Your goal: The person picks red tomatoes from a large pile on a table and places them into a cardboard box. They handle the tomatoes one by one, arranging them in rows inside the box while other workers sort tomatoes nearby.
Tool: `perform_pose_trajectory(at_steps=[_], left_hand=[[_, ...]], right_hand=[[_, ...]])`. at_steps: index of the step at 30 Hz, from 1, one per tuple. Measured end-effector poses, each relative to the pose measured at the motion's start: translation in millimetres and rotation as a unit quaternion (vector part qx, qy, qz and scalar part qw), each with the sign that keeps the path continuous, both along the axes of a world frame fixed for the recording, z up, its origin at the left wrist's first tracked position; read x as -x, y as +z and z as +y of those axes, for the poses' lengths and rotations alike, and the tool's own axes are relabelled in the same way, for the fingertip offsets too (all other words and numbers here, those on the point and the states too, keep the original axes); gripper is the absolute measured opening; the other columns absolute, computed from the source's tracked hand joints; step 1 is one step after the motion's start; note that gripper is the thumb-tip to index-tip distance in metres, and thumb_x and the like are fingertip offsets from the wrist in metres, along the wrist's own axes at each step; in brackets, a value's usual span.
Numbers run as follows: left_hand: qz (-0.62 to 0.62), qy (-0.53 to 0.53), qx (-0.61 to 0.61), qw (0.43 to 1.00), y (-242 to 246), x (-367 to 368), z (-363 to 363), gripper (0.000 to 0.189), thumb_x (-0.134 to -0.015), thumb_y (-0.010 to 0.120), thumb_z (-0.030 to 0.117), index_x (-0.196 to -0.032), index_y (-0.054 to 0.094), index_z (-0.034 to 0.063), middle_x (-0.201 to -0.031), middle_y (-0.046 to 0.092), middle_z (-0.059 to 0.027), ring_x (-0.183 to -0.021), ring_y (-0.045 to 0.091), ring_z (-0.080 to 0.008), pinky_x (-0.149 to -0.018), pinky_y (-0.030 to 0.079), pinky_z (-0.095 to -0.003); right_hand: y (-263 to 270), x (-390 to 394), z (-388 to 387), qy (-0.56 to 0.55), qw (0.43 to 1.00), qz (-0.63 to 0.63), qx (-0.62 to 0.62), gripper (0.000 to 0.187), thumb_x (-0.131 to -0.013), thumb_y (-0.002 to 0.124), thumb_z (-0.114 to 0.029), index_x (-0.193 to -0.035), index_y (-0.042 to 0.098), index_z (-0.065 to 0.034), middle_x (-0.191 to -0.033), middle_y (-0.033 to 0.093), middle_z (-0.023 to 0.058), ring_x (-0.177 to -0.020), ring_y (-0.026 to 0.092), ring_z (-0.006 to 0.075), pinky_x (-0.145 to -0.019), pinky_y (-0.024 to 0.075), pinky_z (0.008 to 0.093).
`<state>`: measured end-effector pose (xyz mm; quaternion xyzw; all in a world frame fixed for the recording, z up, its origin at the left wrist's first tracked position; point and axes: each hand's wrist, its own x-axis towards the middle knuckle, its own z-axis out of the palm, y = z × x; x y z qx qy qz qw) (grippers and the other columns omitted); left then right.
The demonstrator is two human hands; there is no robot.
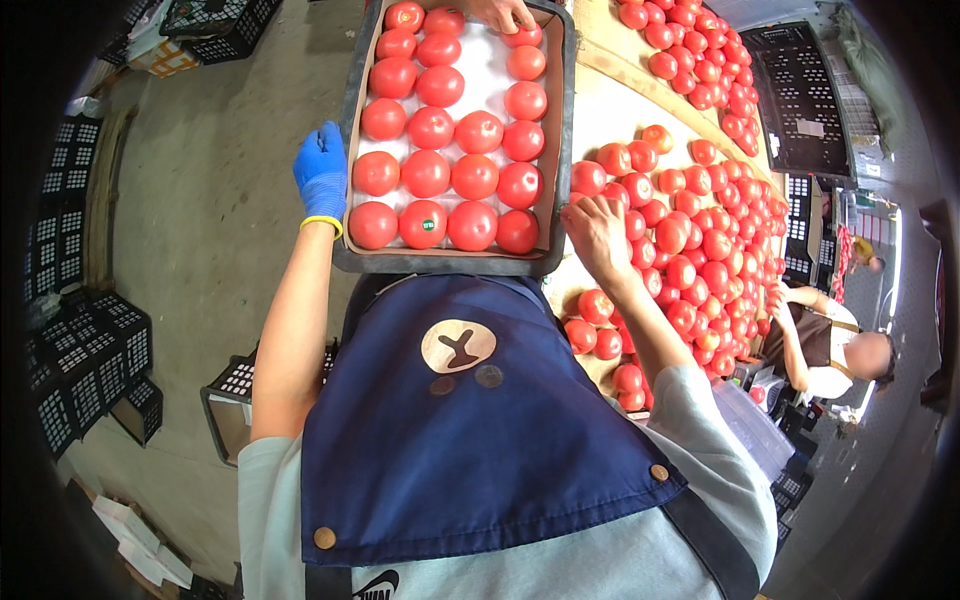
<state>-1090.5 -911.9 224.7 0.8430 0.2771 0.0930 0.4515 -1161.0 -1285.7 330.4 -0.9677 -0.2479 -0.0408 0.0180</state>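
A black plastic crate (450, 264) with a cardboard liner rests against the front of my blue apron (480, 450). Rows of red tomatoes (425, 175) lie in it on a white liner; one near the front carries a small green sticker (428, 224). My left hand (322, 169), in a blue glove with a yellow cuff, holds the crate's left side, its thumb hidden. Bare and with curled fingers, my right hand (598, 232) has its fingertips at the crate's right rim, beside loose tomatoes. Whether it grips the rim is unclear.
Another person's hand (502, 11) touches a tomato at the crate's far right. Loose tomatoes (697, 247) cover the table on the right. A co-worker (810, 345) stands beyond it. Black crates (90, 367) are stacked at left; another crate (225, 405) sits near my left elbow.
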Motion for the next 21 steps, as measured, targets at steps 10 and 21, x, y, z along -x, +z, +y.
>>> perform_pose_trajectory(at_steps=[10,21], left_hand=[[-0.041,0.002,-0.001,0.999,9,5,-3,0.048,-0.092,0.046,0.04,-0.086,0.063,-0.0043,-0.086,0.062,-0.0283,-0.081,0.06,-0.0431,-0.072,0.046,-0.0446],[-0.042,0.009,-0.01,0.999,4,4,-2,0.049,-0.092,0.046,0.041,-0.087,0.063,-0.0047,-0.091,0.062,-0.0291,-0.084,0.06,-0.0446,-0.074,0.047,-0.0462]], right_hand=[[-32,3,113,0.106,0.972,0.096,-0.187,0.014,-0.074,0.067,-0.014,-0.086,0.061,-0.0098,-0.083,0.058,0.0057,-0.085,0.055,0.0243,-0.076,0.04,0.0375],[-62,0,144,0.16,0.976,0.091,-0.118,0.012,-0.077,0.056,-0.011,-0.088,0.058,-0.0071,-0.087,0.056,0.0082,-0.086,0.057,0.0236,-0.077,0.0429,0.0364]])
